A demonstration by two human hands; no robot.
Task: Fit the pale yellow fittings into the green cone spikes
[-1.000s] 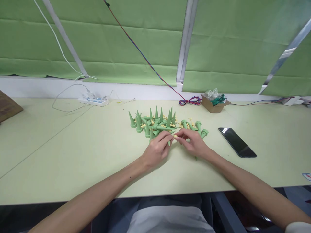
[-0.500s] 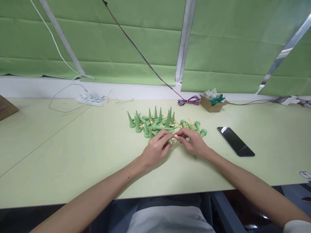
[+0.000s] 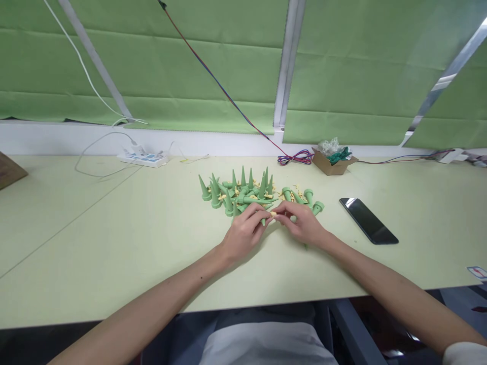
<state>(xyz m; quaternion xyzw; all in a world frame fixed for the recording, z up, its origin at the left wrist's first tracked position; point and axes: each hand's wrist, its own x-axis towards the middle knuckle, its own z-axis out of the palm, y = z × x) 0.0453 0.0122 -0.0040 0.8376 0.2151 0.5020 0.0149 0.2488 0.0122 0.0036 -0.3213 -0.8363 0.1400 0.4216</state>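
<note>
Fingertips of both hands meet at a small yellow piece (image 3: pixel 273 214) in front of a pile of green cones. My left hand (image 3: pixel 244 232) is closed, with a green cone (image 3: pixel 263 221) poking out below its fingers. My right hand (image 3: pixel 302 223) pinches the yellow piece from the other side. Behind my left hand, green cones (image 3: pixel 243 178) stand and lie together with small yellow parts among them. More green cones (image 3: pixel 309 195) and yellow parts (image 3: pixel 298 191) lie just beyond my right hand. The fingers partly hide the yellow piece.
A black phone (image 3: pixel 369 221) lies to the right on the table (image 3: pixel 114 243). Toward the back are a small cardboard box (image 3: pixel 330 165) with plastic wrap, a bundled cable (image 3: pixel 296 157) and a white power strip (image 3: pixel 144 159). A brown object (image 3: pixel 10 171) is at the far left.
The yellow piece and the green cone's tip have shifted slightly left between my fingers. Both hands stay in nearly the same place.
</note>
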